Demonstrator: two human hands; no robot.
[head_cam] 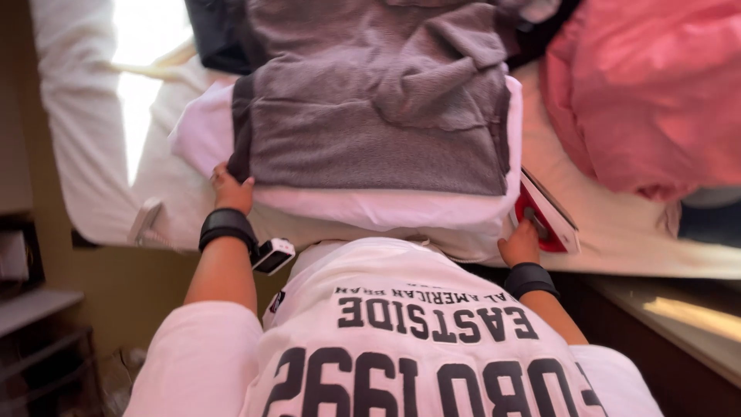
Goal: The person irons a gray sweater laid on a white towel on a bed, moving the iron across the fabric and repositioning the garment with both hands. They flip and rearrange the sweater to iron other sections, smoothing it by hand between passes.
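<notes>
The left hand (229,189) is resting at the left edge of the grey garment (370,116), its fingers (224,176) curling over the edge of the white pad (370,208) beneath the cloth; whether they are pinching the cloth itself cannot be told. The right hand (519,243) is closing around the handle of a red-and-white iron (546,212), which is sitting tilted on its side at the right edge of the pad, just beside the garment and not on it. The garment is lying spread across the white pad, with a rumpled fold near its upper right part. The pad is lying on a white bed (85,116), directly in front of the person's body. Both wrists are wearing black bands (226,225), and a small black-and-white device (272,255) is hanging from the left one. A pink bundle of bedding (648,93) is sitting at the right of the bed, apart from the iron. A dark cloth (216,35) is lying just beyond the garment's upper left corner. Sunlight is falling in a bright strip across the left part of the bed. The person is wearing a white printed shirt (401,340).
</notes>
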